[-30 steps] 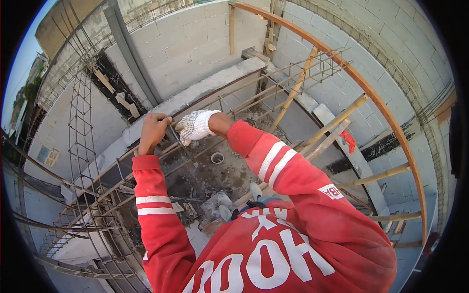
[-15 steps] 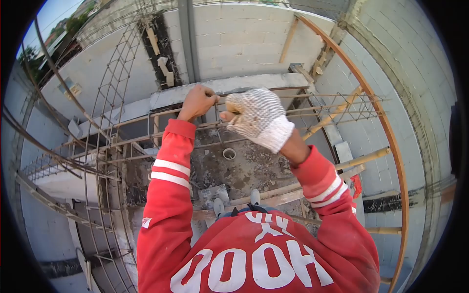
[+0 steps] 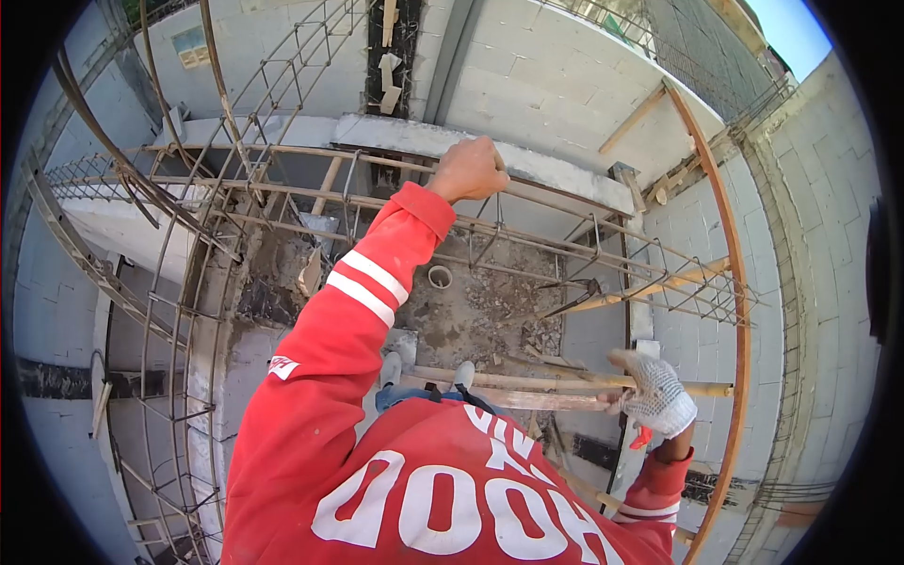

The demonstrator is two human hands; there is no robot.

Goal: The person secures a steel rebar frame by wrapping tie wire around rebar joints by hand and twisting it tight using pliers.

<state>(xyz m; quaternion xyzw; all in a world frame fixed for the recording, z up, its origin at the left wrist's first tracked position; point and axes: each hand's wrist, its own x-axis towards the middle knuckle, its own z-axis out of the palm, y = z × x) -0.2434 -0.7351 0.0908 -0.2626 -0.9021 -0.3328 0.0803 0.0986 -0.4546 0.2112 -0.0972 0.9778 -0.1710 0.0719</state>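
Note:
My bare left hand (image 3: 471,169) is closed in a fist at the upper bar of a horizontal rebar cage (image 3: 377,201). Its fingers are at the top of a bent wire stirrup (image 3: 495,229), which hangs down below the fist; the exact grip is partly hidden. Lower right, my right hand (image 3: 656,394) wears a white knitted glove with a dirty palm. Its fingers are smeared by motion, close to a bamboo pole (image 3: 527,381) and just above a small red object (image 3: 641,438). Whether it holds anything cannot be made out.
An upright rebar cage (image 3: 174,311) and bent loose bars stand at left. An orange-brown beam (image 3: 739,282) curves along the right. A pale concrete ledge (image 3: 565,176) runs behind the cage. Rubble and a round pipe opening (image 3: 440,277) lie on the floor below.
My right hand has left the cage and swung down to the lower right. My left hand stays at the cage. The camera view has turned to the right.

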